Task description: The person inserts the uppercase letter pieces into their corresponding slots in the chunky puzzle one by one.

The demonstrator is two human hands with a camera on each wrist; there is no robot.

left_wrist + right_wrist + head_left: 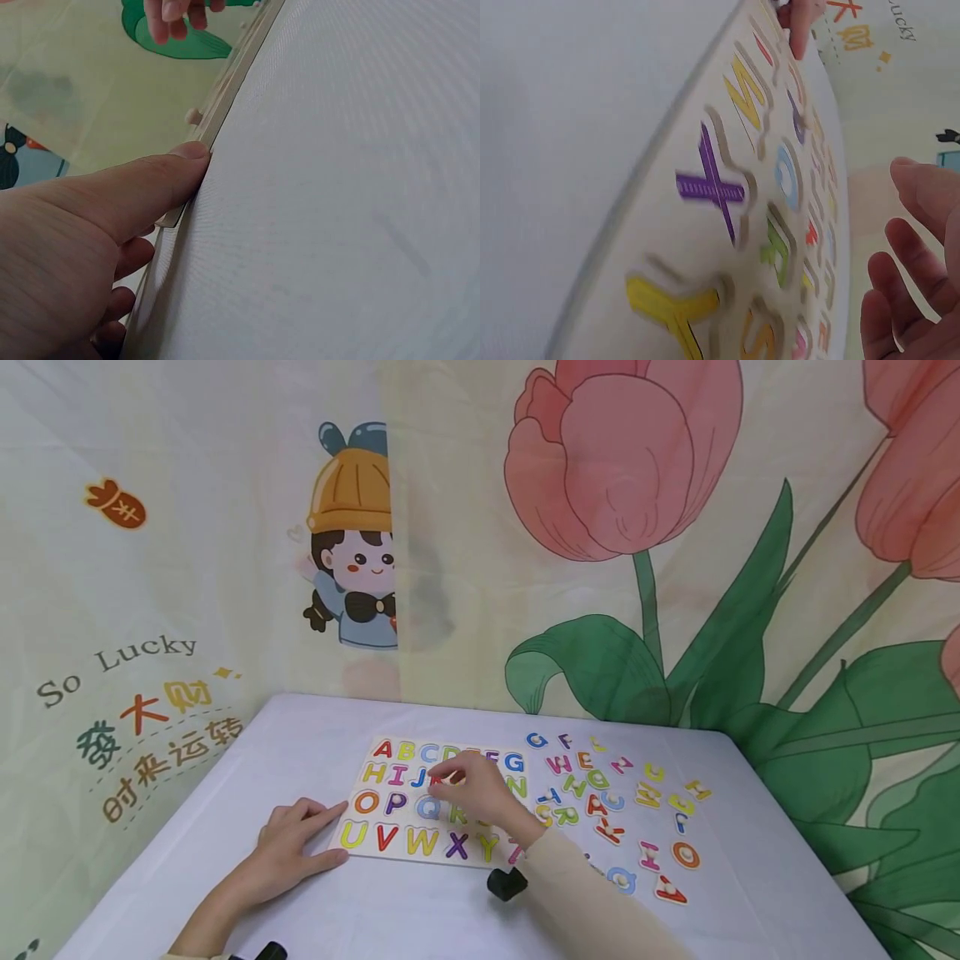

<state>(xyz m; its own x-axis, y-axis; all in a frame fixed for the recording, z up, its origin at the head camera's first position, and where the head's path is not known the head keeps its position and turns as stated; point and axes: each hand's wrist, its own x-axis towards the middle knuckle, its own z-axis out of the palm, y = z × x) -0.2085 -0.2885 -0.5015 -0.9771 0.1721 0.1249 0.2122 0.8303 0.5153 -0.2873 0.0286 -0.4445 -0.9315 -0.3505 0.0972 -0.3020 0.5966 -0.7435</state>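
At the far left we see the pale printed cloth backdrop (67,577) with its lettering, and before it the left hand (288,847), whose index finger and thumb are apart, both touching the left edge of a pale flat alphabet board with coloured letters (408,820); the left wrist view shows the thumb against the rim near a corner, with some fingertips partly hidden. Below that wrist, a black blocky object (272,952) is cut off by the bottom of the head view. The board lies on a white-covered table (420,910). Over its middle hangs the right hand (480,789), thumb and fingers bent but apart, and we make out nothing between them; it covers much of the K, L, M and S spots. A cream sleeve (585,893) hides part of the Z, and another black blocky object (507,884) sits by its cuff. To the right we find scattered loose coloured letters, among them an orange ring-shaped O (686,855) and a light-blue Q (621,880); one piece beside the sleeve is mostly concealed, and several overlapping ones are hard to read.
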